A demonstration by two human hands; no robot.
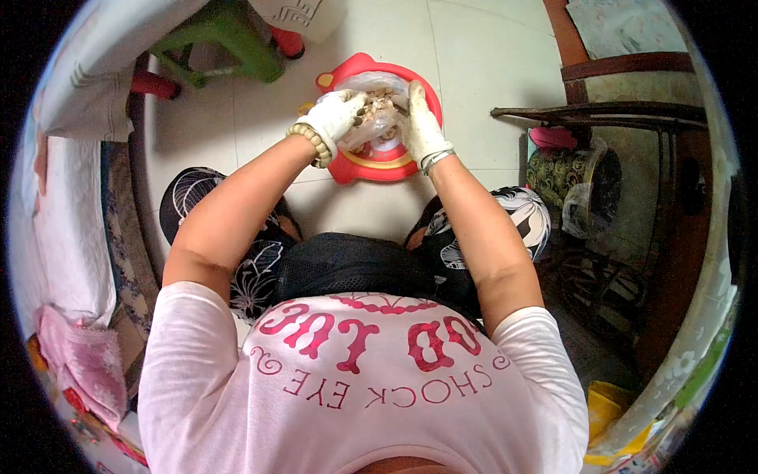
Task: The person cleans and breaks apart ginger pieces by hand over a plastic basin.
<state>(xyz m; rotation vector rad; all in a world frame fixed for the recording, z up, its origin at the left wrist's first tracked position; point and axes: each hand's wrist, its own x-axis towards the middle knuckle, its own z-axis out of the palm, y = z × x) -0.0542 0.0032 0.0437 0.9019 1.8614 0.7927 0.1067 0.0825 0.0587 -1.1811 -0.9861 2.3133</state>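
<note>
Altogether two gloved hands (333, 117), one basin (347, 170)

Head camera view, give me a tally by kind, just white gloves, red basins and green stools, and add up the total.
White gloves: 2
Red basin: 1
Green stool: 1, partly cut off by cloth
Total: 4

Clear plastic bag (378, 126), crinkled, w/ sm. pale-brown pcs (384, 103), upper ctr of frame, over roundish red plastic item (371, 173) w/ yellow trim, lying flat
</note>
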